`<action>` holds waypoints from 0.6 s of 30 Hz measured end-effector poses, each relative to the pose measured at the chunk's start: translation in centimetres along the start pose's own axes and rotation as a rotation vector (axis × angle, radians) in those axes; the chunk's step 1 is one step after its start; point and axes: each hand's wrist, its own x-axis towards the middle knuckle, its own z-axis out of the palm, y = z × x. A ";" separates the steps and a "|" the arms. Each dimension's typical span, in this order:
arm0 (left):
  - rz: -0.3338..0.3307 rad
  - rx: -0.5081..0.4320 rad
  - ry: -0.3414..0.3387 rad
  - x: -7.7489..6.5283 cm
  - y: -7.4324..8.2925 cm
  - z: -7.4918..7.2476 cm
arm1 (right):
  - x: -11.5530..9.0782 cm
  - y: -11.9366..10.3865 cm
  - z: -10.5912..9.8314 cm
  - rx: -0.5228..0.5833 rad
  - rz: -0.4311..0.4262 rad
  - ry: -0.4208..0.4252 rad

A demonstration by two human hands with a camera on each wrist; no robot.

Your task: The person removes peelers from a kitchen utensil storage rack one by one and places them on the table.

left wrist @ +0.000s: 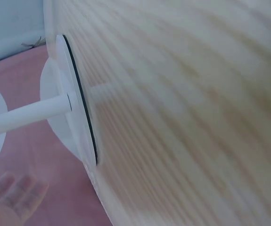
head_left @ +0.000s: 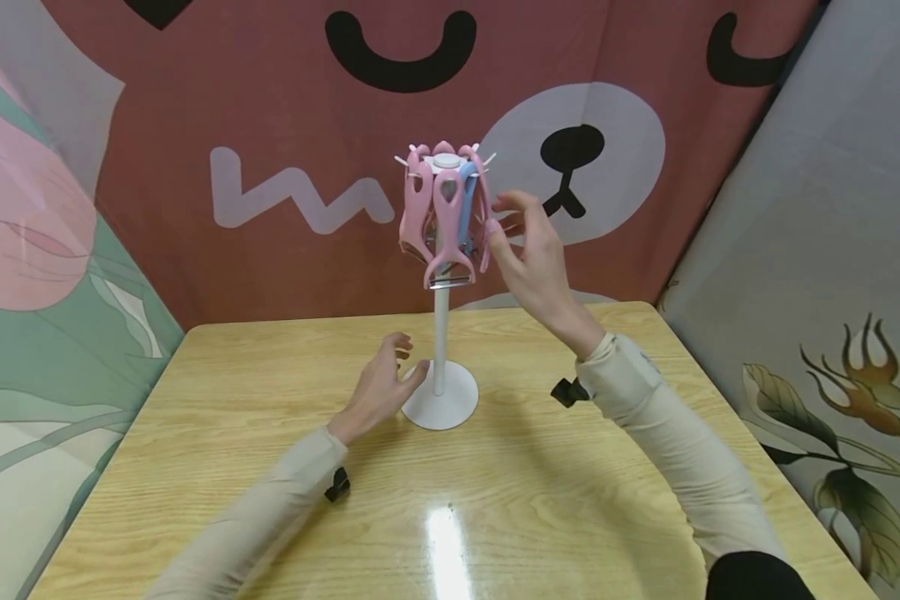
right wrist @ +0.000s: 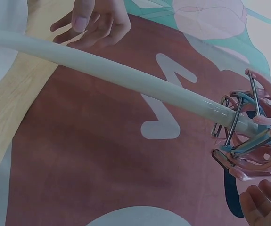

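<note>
A white stand (head_left: 441, 333) with a round base (head_left: 450, 408) rises from the table. From the hooks at its top hang several pink Y-shaped peelers (head_left: 448, 218) and a blue peeler (head_left: 467, 204); their metal blades face down. My right hand (head_left: 534, 258) is raised at the right side of this cluster, thumb and fingers apart, fingertips close to the rightmost pink peeler (head_left: 485, 218). In the right wrist view, its fingers (right wrist: 260, 202) show just beside the peelers. Low at the base's left edge is my left hand (head_left: 378, 383), fingers loosely bent and holding nothing.
The wooden table (head_left: 270, 392) reaches back to a red-brown printed cloth (head_left: 285, 275). Patterned cloths hang on the left and right sides. A black strap end (head_left: 568, 392) dangles below the right wrist, another (head_left: 337, 485) below the left.
</note>
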 end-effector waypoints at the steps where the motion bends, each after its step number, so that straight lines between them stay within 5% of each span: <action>1: -0.004 0.001 0.004 0.0 0.1 0.1 | 0.0 0.0 0.0 0.003 0.002 -0.002; 18: 0.020 -0.012 0.010 1.2 1.7 1.2 | 0.2 -0.2 0.3 -0.007 0.056 -0.011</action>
